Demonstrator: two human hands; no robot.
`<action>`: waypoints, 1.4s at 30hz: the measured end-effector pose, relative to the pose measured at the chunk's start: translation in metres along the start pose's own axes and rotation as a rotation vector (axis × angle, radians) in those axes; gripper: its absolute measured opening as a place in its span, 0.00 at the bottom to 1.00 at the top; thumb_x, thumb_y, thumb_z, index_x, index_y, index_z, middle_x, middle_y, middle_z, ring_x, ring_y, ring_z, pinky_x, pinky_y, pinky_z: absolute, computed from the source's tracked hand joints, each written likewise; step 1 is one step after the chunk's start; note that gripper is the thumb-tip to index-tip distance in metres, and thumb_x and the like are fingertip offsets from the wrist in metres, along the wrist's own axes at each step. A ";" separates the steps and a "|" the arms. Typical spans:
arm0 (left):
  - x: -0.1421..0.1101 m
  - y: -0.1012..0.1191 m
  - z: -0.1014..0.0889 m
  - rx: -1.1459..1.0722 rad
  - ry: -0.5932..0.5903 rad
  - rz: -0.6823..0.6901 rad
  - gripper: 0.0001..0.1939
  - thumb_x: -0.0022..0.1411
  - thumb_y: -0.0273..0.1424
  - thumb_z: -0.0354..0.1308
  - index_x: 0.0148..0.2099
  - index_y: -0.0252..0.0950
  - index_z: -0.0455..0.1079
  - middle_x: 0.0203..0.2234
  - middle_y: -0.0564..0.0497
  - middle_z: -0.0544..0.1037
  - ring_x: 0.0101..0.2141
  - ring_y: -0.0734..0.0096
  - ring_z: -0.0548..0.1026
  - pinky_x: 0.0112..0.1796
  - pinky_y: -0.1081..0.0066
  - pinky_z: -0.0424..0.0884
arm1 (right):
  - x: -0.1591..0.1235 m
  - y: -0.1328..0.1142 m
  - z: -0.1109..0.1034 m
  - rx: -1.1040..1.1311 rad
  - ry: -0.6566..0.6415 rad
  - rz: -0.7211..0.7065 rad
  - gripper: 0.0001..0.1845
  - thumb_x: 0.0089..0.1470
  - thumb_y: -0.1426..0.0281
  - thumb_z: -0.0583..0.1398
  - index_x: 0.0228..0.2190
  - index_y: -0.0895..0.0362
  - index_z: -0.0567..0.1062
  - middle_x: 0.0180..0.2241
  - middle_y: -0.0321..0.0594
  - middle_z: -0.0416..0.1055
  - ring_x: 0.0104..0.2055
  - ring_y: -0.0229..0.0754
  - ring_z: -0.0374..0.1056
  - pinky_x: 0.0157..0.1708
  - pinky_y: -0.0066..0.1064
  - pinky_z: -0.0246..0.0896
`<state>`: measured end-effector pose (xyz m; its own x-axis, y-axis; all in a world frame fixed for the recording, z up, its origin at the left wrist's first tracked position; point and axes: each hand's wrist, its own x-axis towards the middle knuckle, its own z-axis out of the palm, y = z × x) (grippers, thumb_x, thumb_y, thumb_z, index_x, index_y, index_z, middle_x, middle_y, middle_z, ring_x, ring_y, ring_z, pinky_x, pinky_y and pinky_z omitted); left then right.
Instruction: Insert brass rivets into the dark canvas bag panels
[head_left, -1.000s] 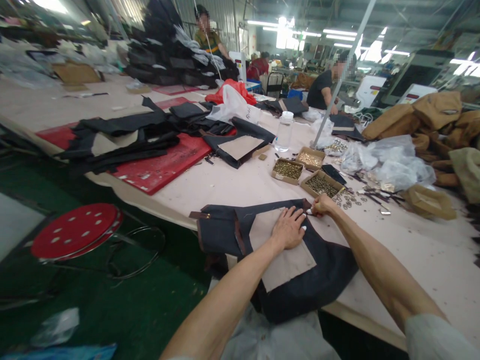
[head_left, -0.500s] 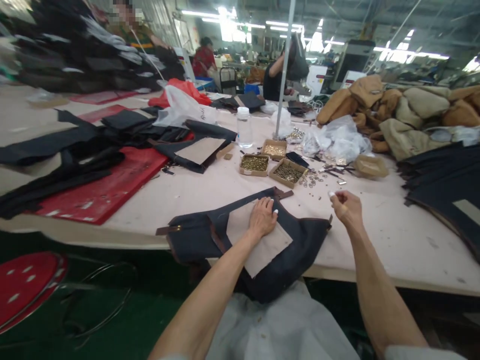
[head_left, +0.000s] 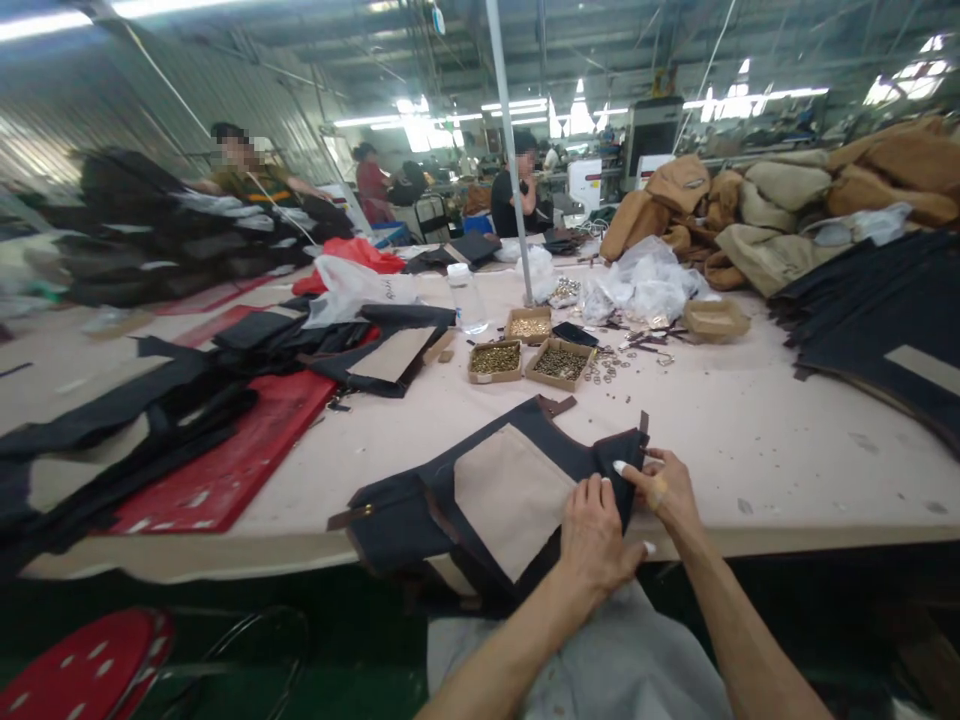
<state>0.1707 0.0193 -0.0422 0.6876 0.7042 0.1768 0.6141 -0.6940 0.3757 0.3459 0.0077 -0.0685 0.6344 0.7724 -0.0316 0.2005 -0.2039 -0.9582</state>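
Observation:
A dark navy fabric piece (head_left: 480, 450) with a beige patch (head_left: 510, 490), brown trim and short brown tabs lies at the table's front edge, partly hanging over my lap. My left hand (head_left: 596, 535) rests on its lower right part beside the patch, fingers laid on the cloth and thumb spread away. At the right corner, near an upright brown tab (head_left: 643, 424), my right hand (head_left: 666, 488) grips the edge of the cloth between thumb and fingers. White coverings show on some fingertips. Whether a small part is in the right fingers is hidden.
Beyond the piece stand small boxes of metal fittings (head_left: 559, 364), loose rings (head_left: 600, 372), a phone (head_left: 576, 335) and a clear bottle (head_left: 466, 300). Dark cloth (head_left: 892, 310) is stacked right; a red board (head_left: 225, 460) lies left. A thin pole (head_left: 517, 190) rises mid-table. Other people work behind.
My right hand has come from above the table to the fabric's right corner and gripped it. My left hand has slid right and nearer, off the patch's middle. The view has shifted.

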 end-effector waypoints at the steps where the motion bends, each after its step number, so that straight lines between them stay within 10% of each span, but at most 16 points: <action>1: -0.007 0.010 0.007 0.020 -0.010 -0.036 0.47 0.53 0.47 0.65 0.67 0.26 0.57 0.64 0.27 0.62 0.61 0.34 0.62 0.62 0.45 0.61 | -0.002 -0.006 0.002 0.030 0.020 -0.003 0.40 0.43 0.51 0.71 0.51 0.61 0.72 0.21 0.38 0.73 0.21 0.47 0.70 0.19 0.33 0.63; 7: -0.011 0.002 -0.006 -0.106 -0.015 -0.290 0.38 0.56 0.24 0.52 0.69 0.23 0.55 0.51 0.30 0.75 0.51 0.49 0.75 0.54 0.58 0.71 | -0.022 -0.035 0.017 0.287 -0.138 -0.049 0.38 0.46 0.52 0.71 0.52 0.59 0.67 0.24 0.34 0.73 0.20 0.41 0.67 0.20 0.31 0.64; 20: -0.021 -0.076 -0.173 -0.381 0.074 -0.305 0.28 0.62 0.32 0.48 0.63 0.42 0.71 0.56 0.48 0.76 0.59 0.54 0.70 0.61 0.53 0.65 | 0.020 -0.010 0.041 0.228 -0.118 -0.150 0.27 0.51 0.54 0.65 0.46 0.60 0.73 0.26 0.38 0.75 0.26 0.43 0.71 0.28 0.33 0.68; 29: -0.011 -0.059 -0.290 -0.555 -0.011 -0.253 0.19 0.59 0.30 0.52 0.49 0.36 0.79 0.39 0.50 0.81 0.43 0.59 0.76 0.44 0.66 0.71 | 0.046 -0.063 0.071 0.201 -0.413 -0.582 0.50 0.42 0.63 0.72 0.65 0.51 0.62 0.65 0.51 0.60 0.65 0.58 0.59 0.59 0.51 0.61; 33: 0.000 -0.045 -0.361 -0.357 0.107 -0.249 0.16 0.57 0.32 0.55 0.44 0.37 0.79 0.37 0.52 0.80 0.41 0.58 0.76 0.43 0.66 0.70 | 0.037 -0.113 0.076 0.272 -0.422 -0.749 0.25 0.51 0.62 0.68 0.51 0.52 0.76 0.53 0.46 0.73 0.57 0.54 0.67 0.59 0.47 0.60; 37: 0.013 -0.047 -0.416 -0.324 0.273 -0.338 0.19 0.58 0.34 0.56 0.50 0.34 0.76 0.37 0.56 0.79 0.39 0.63 0.76 0.42 0.64 0.71 | -0.009 -0.154 0.054 0.263 -0.455 -0.755 0.07 0.62 0.66 0.58 0.37 0.53 0.76 0.33 0.38 0.75 0.35 0.43 0.70 0.39 0.33 0.66; 42: 0.033 -0.086 -0.386 -0.187 0.136 -0.333 0.23 0.54 0.36 0.61 0.52 0.37 0.73 0.36 0.55 0.79 0.36 0.67 0.76 0.37 0.70 0.72 | -0.079 -0.137 0.019 0.100 -0.431 -0.673 0.06 0.64 0.67 0.54 0.36 0.50 0.71 0.30 0.38 0.71 0.31 0.45 0.67 0.33 0.34 0.61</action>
<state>-0.0090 0.1604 0.2828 0.3984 0.9078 0.1313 0.7046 -0.3945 0.5898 0.2543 -0.0140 0.0596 0.0531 0.8789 0.4740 0.3566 0.4267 -0.8311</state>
